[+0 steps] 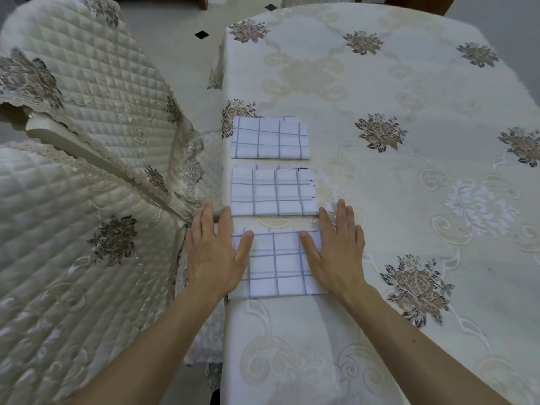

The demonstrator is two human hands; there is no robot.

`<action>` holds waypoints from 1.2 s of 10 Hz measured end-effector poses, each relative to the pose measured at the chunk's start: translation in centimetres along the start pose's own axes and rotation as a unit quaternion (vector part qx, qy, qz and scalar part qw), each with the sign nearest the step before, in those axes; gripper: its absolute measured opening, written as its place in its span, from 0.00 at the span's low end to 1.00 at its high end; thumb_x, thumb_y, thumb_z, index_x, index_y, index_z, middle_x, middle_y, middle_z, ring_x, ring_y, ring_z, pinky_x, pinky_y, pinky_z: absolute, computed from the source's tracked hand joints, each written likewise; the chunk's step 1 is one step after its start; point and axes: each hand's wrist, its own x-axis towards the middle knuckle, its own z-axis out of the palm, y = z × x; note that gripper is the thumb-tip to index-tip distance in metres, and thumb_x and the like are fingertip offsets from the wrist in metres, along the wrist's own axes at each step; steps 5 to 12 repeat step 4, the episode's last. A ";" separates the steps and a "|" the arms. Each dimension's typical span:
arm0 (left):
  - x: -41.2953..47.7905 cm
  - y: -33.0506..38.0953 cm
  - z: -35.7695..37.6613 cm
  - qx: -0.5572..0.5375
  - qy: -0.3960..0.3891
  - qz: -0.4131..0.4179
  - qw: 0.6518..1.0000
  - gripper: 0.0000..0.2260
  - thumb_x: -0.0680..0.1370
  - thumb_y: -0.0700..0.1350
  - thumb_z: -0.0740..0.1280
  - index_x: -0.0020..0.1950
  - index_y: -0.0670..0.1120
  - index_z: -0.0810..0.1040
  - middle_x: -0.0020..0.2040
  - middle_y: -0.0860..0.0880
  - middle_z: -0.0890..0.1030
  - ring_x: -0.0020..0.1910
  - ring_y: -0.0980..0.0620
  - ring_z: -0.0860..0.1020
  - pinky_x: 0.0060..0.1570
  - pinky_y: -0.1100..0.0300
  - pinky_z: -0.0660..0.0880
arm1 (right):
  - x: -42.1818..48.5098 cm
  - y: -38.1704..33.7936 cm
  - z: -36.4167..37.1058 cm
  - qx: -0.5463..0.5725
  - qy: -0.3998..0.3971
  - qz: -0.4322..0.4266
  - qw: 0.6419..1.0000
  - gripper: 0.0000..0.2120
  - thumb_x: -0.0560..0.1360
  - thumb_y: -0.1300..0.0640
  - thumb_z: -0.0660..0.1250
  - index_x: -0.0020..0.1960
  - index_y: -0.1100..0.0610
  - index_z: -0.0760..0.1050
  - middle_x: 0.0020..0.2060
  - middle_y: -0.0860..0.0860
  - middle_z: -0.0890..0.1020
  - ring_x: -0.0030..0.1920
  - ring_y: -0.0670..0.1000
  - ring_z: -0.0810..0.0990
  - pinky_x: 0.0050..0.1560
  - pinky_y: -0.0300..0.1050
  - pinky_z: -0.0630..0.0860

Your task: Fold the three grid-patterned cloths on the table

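Three grid cloths lie on the table (380, 176), each folded to a rectangle. The near cloth (277, 264) has two hands on it. The left hand (216, 252) lies flat on its left side with fingers straight and spread. The right hand (336, 252) lies flat on its right side the same way, fingertips reaching past it onto the table. Just beyond the near cloth, past a narrow strip of table, lies the middle cloth (274, 191), and beyond that the far cloth (270, 138), also apart. Left of the near cloth runs the table's edge, and two quilted chairs, the near chair (73, 244) and the far chair (87, 77), crowd against it. Right of the near cloth the table runs on broad.
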 end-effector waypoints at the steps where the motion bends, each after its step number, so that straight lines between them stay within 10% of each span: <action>1: -0.1 0.0 -0.2 -0.005 0.002 0.000 1.000 0.36 0.77 0.69 0.43 0.80 0.50 0.57 0.83 0.44 0.48 0.80 0.44 0.47 0.78 0.44 0.49 | 0.0 0.1 0.0 0.006 0.002 -0.001 1.000 0.41 0.75 0.30 0.39 0.80 0.53 0.54 0.81 0.55 0.44 0.80 0.55 0.40 0.77 0.56 0.41; 12: 0.1 0.6 -1.1 -0.121 0.001 -0.004 0.993 0.39 0.76 0.71 0.44 0.81 0.50 0.55 0.83 0.44 0.50 0.81 0.45 0.48 0.77 0.46 0.50 | -0.2 -0.4 -2.0 0.074 0.031 -0.015 0.997 0.38 0.77 0.32 0.45 0.80 0.54 0.54 0.81 0.54 0.48 0.80 0.54 0.44 0.78 0.57 0.46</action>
